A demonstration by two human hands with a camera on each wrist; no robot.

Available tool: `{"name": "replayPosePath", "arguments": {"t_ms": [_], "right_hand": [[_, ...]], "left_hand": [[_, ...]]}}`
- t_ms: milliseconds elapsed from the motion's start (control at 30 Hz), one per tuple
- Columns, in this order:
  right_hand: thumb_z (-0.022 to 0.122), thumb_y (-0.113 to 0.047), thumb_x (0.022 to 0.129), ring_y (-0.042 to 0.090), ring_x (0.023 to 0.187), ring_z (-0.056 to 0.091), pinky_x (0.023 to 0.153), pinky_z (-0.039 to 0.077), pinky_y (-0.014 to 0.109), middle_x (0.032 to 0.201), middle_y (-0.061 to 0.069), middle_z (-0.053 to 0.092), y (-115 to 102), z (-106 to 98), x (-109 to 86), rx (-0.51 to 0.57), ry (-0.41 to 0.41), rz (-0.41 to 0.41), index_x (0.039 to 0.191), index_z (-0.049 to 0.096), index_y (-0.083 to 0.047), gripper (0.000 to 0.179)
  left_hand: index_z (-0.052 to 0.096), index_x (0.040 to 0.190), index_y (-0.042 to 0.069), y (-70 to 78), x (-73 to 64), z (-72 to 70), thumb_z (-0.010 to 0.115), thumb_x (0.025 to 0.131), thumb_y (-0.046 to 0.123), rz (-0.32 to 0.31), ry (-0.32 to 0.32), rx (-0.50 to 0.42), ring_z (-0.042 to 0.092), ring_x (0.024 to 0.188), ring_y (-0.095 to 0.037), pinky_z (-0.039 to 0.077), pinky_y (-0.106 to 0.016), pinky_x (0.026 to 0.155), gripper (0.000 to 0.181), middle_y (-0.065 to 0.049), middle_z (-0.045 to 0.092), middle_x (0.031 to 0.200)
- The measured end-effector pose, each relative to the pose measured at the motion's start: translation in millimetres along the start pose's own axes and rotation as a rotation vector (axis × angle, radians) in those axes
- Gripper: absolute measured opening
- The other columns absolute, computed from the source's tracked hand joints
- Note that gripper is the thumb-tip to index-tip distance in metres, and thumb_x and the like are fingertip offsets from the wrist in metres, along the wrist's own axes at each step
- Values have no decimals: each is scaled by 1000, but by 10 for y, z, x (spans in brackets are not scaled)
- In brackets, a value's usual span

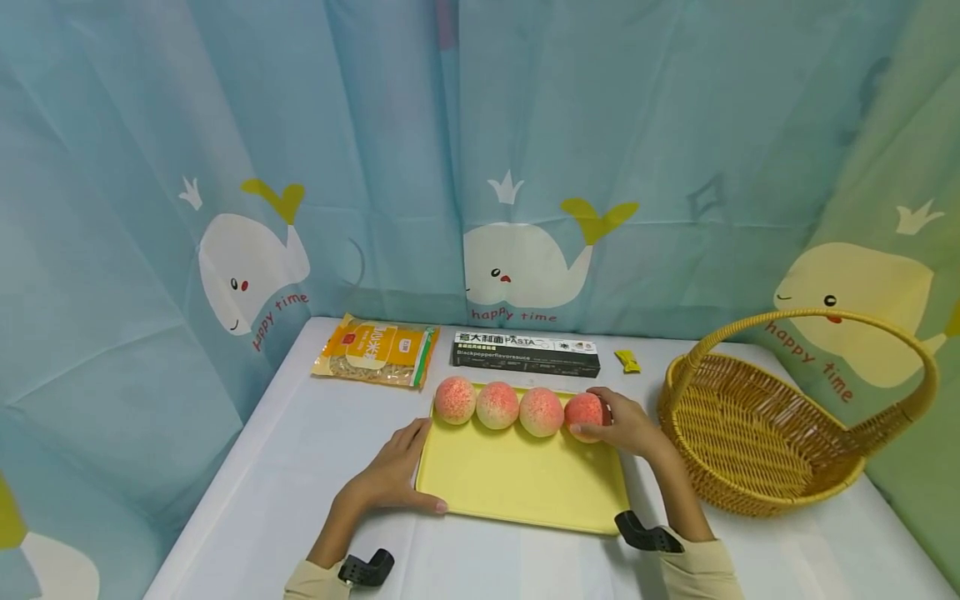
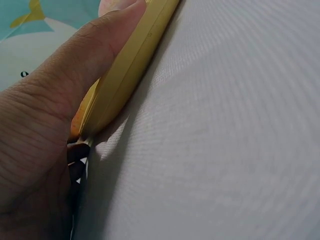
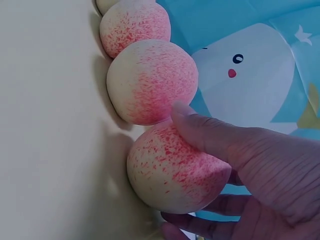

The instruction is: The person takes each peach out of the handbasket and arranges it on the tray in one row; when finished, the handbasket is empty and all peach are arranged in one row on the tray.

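Observation:
A yellow tray (image 1: 517, 479) lies on the table with a row of several pink and cream peaches (image 1: 498, 406) along its far edge. My right hand (image 1: 626, 423) holds the rightmost peach (image 3: 175, 172), thumb on its near side and fingers round the other. The neighbouring peach (image 3: 152, 82) sits close against it in the right wrist view. At the tray's front left corner, my left hand (image 1: 393, 475) grips the rim, fingers along the left side and thumb (image 2: 95, 45) at the front edge. Those fingers are partly hidden in the left wrist view.
Behind the tray lie an orange grain bag (image 1: 378, 352), a black and white pasta box (image 1: 525, 355) and a small yellow packet (image 1: 627, 361). A wicker basket (image 1: 757, 492) with a tall handle stands at the right. A whale-print curtain (image 1: 405, 150) hangs behind the table.

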State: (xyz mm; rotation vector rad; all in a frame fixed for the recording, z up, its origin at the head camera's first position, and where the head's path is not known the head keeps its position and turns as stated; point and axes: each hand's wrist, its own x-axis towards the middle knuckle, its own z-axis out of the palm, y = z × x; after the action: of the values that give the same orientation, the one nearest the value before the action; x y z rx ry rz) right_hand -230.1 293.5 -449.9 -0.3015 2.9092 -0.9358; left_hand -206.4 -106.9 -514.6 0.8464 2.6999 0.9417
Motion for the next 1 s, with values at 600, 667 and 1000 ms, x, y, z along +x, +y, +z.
{"name": "replayPosePath", "arguments": {"t_ms": [600,667,1000], "right_hand": [[75,-43,84,48,120,52,93,49,55,132,34,52,-6,8,-32,19,-12,22,142,38,9,86],[74,-43,85,50,123,50,96,47,57,135,35,49,-6,6,-47,20,-14,15,142,37,10,86],[67,-28,93,19,79,50,62,42,26,92,15,56,40,-2,-104,94,12,-19,141,36,14,71]], "left_hand": [[15,157,8,27,-7,-12,82,60,65,-23,-12,5,29,141,-37,31,-58,111,130,-16,24,158],[16,157,8,28,-1,-7,82,60,66,-22,-11,4,29,141,-37,31,-58,111,131,-16,25,157],[15,157,7,60,28,-4,82,60,64,-25,-25,3,27,142,-39,29,-59,112,131,-17,23,158]]}}
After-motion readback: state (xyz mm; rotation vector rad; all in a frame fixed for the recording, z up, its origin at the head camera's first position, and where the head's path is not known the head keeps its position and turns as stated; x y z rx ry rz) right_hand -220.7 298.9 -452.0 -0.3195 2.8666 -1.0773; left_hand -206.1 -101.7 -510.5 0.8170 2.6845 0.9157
